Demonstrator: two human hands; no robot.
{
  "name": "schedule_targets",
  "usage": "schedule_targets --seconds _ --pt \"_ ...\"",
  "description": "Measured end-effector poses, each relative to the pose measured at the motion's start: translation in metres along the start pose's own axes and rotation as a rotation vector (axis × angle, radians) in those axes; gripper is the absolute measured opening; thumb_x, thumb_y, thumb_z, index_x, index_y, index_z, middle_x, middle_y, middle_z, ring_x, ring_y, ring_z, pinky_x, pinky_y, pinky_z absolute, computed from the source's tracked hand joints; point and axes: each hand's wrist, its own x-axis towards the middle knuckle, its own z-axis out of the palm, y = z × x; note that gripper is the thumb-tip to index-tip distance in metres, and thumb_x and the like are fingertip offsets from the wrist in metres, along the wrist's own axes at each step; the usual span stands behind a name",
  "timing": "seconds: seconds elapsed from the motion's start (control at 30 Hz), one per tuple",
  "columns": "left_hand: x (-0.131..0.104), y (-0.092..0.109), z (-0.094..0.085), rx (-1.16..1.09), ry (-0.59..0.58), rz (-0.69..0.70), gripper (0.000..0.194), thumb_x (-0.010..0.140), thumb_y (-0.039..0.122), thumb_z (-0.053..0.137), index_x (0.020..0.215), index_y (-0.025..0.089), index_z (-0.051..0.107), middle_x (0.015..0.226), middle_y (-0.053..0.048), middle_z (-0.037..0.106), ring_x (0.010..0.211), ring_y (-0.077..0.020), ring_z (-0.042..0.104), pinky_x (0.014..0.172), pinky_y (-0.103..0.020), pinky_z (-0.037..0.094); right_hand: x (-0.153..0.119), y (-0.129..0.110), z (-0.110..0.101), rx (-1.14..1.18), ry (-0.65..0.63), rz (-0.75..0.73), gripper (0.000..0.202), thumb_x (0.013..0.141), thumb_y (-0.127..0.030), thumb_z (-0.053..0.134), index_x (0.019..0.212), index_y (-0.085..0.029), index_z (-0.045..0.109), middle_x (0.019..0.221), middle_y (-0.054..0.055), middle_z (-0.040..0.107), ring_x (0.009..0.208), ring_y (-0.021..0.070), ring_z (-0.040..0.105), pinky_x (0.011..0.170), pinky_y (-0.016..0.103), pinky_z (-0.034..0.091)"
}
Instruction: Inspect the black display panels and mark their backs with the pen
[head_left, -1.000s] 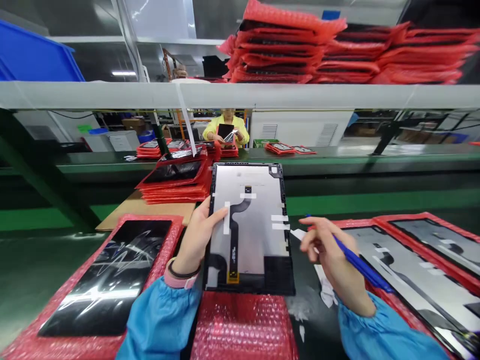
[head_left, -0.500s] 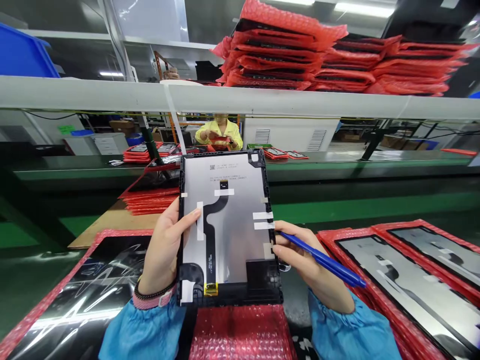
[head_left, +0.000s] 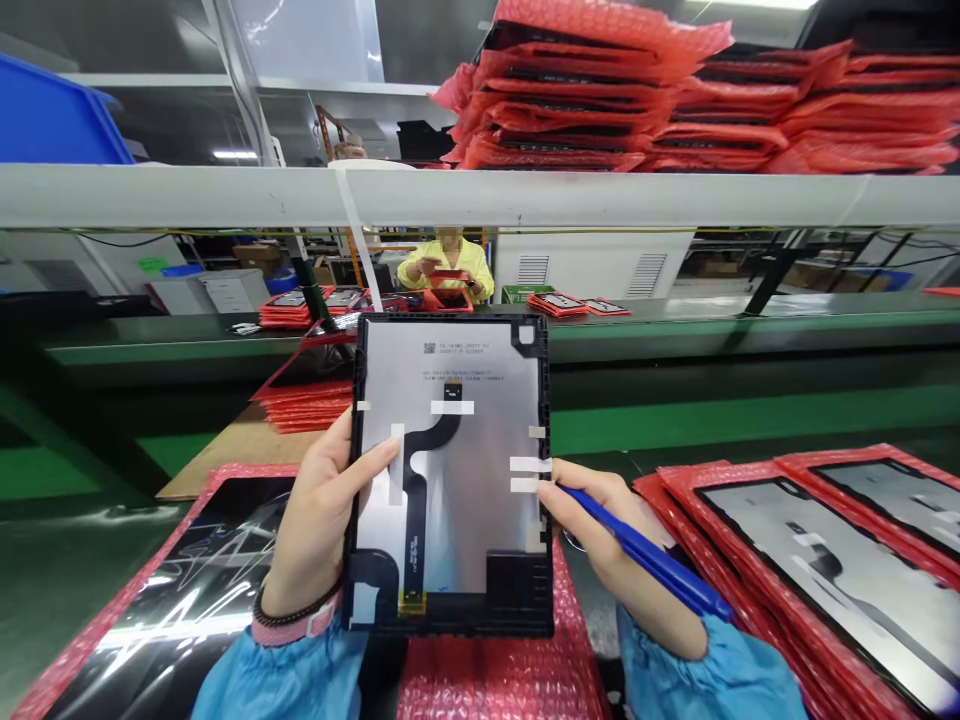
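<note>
A tablet screen panel (head_left: 480, 530) with a black frame and silver back is held up before me, its back facing me. A black ribbon cable (head_left: 415, 530) runs down it, with white tape strips around. My left hand (head_left: 319, 510) is closed on its left edge, the thumb on the vertical tape strip (head_left: 396, 490). My right hand (head_left: 600, 520) grips the right edge near two white tape strips (head_left: 529, 465). A blue pen (head_left: 645, 550) also sits in that hand, pointing down to the right. My fingers behind the panel are hidden.
Red bubble wrap (head_left: 495, 680) lies below the panel. To the left is a glossy black screen (head_left: 172, 600) on red wrap; to the right, silver-backed panels (head_left: 810, 560). Wrapped stacks (head_left: 570, 100) fill the shelf (head_left: 450, 195) overhead. A person in yellow (head_left: 450, 265) works across the bench.
The panel has shifted slightly down and left and straightened from its tilt. Both hands keep hold of it, the right thumb now beside the white tape strips.
</note>
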Motion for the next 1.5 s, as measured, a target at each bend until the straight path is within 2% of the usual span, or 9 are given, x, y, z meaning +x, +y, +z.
schedule_targets --seconds 0.23,0.6,0.73,0.83,0.97,1.1,1.33,1.4,1.5 --pt "-0.005 0.000 0.002 -0.003 -0.059 0.007 0.029 0.079 0.028 0.074 0.107 0.025 0.069 0.104 0.000 0.075 0.097 -0.0205 0.070 0.075 -0.022 0.058 0.000 0.016 0.013 0.010 0.137 0.002 0.028 0.087 -0.035 0.050 0.064 -0.019 0.054 0.054 -0.006 0.030 0.052 0.0099 0.026 0.048 0.026 0.022" --pt "-0.001 -0.001 -0.003 -0.044 -0.064 0.042 0.030 0.077 0.026 0.075 0.106 0.023 0.070 0.102 -0.003 0.075 0.090 -0.0200 0.071 0.073 -0.024 0.057 -0.004 0.019 -0.006 -0.029 0.018 -0.114 0.041 0.092 -0.044 0.052 0.060 -0.021 0.064 0.050 -0.001 0.050 0.048 0.0142 0.043 0.048 0.027 0.036" --pt "-0.006 -0.004 -0.002 0.085 0.003 0.145 0.025 0.079 0.031 0.074 0.102 0.021 0.071 0.092 -0.003 0.076 0.077 -0.0197 0.072 0.067 -0.026 0.057 0.007 0.027 -0.002 0.038 0.087 -0.029 0.027 0.092 -0.043 0.056 0.094 -0.023 0.073 0.086 0.003 0.074 0.078 0.0219 0.067 0.073 0.031 0.051" --pt "-0.011 -0.007 -0.003 0.327 0.061 0.326 0.026 0.079 0.027 0.073 0.105 0.022 0.073 0.084 -0.003 0.077 0.074 -0.0197 0.072 0.070 -0.027 0.057 0.010 0.026 0.001 0.276 0.180 0.024 0.038 0.086 -0.040 0.067 0.122 -0.028 0.064 0.123 0.005 0.069 0.116 0.0259 0.063 0.103 0.039 0.045" --pt "-0.010 -0.013 -0.002 0.584 -0.223 0.668 0.046 0.080 0.007 0.065 0.122 0.026 0.068 0.105 -0.005 0.076 0.091 -0.0230 0.074 0.084 -0.030 0.058 0.001 0.023 0.008 0.827 -0.029 0.054 0.061 0.081 -0.057 0.067 0.135 -0.035 0.051 0.144 0.008 0.054 0.126 0.0296 0.056 0.102 0.051 0.046" --pt "-0.003 -0.015 0.002 0.658 -0.617 0.920 0.060 0.083 -0.003 0.049 0.132 0.030 0.058 0.125 -0.003 0.067 0.119 -0.0224 0.062 0.104 -0.038 0.048 -0.007 0.031 0.011 0.977 -0.039 0.207 0.063 0.067 -0.078 0.063 0.107 -0.031 0.070 0.125 0.008 0.069 0.115 0.0317 0.064 0.100 0.053 0.048" --pt "-0.012 -0.009 0.015 0.813 -0.709 1.036 0.051 0.085 0.016 0.062 0.135 0.022 0.055 0.131 -0.012 0.062 0.131 -0.0286 0.050 0.112 -0.051 0.037 -0.008 0.043 0.002 0.835 0.083 0.212 0.050 0.070 -0.071 0.063 0.096 -0.029 0.072 0.100 0.006 0.077 0.102 0.0321 0.070 0.091 0.048 0.054" --pt "-0.023 -0.003 0.019 0.778 -0.748 1.075 0.043 0.081 0.025 0.071 0.123 0.022 0.066 0.121 -0.012 0.068 0.125 -0.0309 0.056 0.110 -0.052 0.039 -0.009 0.045 0.001 0.784 0.081 0.191 0.050 0.073 -0.068 0.059 0.101 -0.028 0.070 0.101 0.008 0.077 0.102 0.0315 0.070 0.088 0.047 0.055" --pt "-0.035 0.004 0.023 0.698 -0.812 1.014 0.031 0.082 0.013 0.067 0.108 0.028 0.073 0.107 -0.006 0.074 0.107 -0.0288 0.068 0.103 -0.048 0.049 -0.011 0.047 0.002 0.764 0.095 0.164 0.049 0.073 -0.064 0.062 0.107 -0.029 0.068 0.107 0.007 0.075 0.101 0.0315 0.070 0.088 0.047 0.055"
